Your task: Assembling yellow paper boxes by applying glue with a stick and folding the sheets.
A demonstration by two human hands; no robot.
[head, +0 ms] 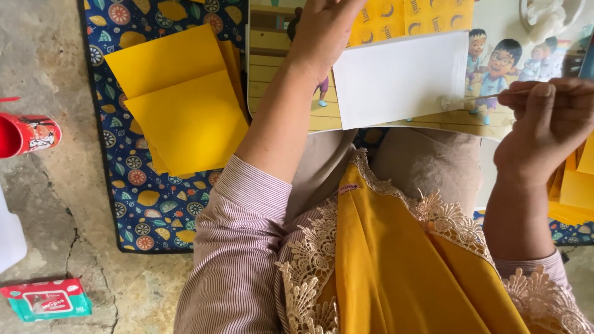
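Observation:
A white sheet of paper [401,77] lies on a low cartoon-printed table [279,68] in front of me. My left hand [323,31] rests at the sheet's upper left edge, pressing down near it. My right hand [547,120] pinches a thin stick [476,97] whose whitish tip touches the sheet's right edge. A yellow cloth with lace trim [396,260] hangs over my lap.
A stack of yellow paper sheets [182,102] lies on a blue patterned mat [148,204] to the left. More yellow sheets [572,192] sit at the right. On the concrete floor are a red cup [28,133] and a green wipes pack [46,300].

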